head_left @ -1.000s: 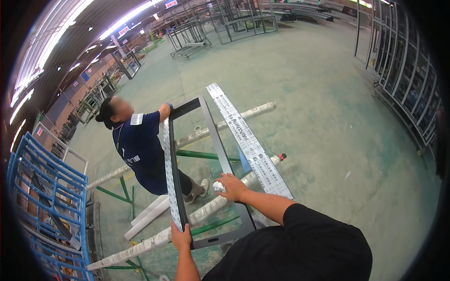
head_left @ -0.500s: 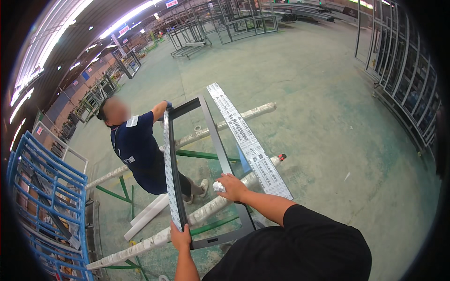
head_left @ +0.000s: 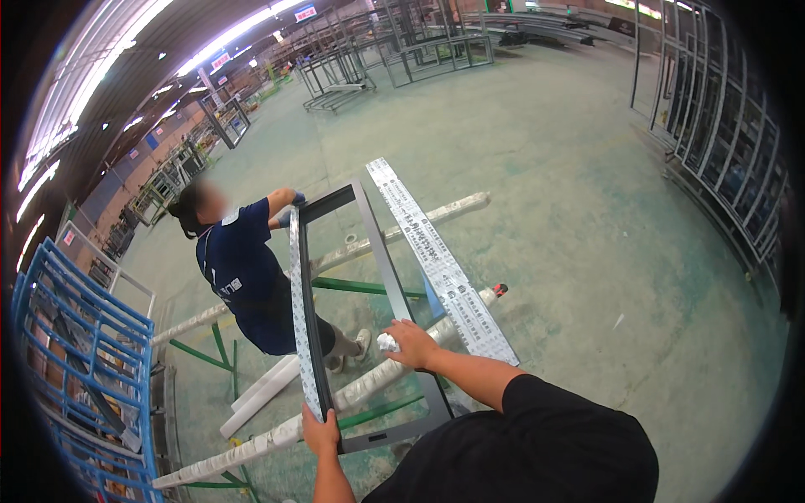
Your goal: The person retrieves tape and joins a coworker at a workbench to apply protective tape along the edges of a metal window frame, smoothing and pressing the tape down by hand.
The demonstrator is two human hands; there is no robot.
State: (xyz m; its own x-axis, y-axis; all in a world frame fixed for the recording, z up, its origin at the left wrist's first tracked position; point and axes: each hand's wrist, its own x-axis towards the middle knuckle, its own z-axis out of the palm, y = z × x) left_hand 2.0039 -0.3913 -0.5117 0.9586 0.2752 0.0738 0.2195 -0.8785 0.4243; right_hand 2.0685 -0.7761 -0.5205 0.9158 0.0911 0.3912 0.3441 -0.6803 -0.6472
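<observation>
A long dark grey rectangular metal frame lies over padded supports in front of me, its left face covered in printed silvery film. My left hand is closed around the near left corner. My right hand rests over the right rail, its fingers curled on a crumpled white wad, whose material I cannot make out. At the frame's far left corner, a co-worker in a dark blue shirt has gloved hands on it. A wide film-covered strip lies just right of the frame.
Two wrapped support bars on green legs run under the frame. A red-and-black tool sits at one bar's end. A blue rack stands left, white profiles lie low, and metal racks stand at right.
The co-worker's head has turned and both gloved hands now show by the far corner. My hands keep their places on the frame, and the view has shifted slightly.
</observation>
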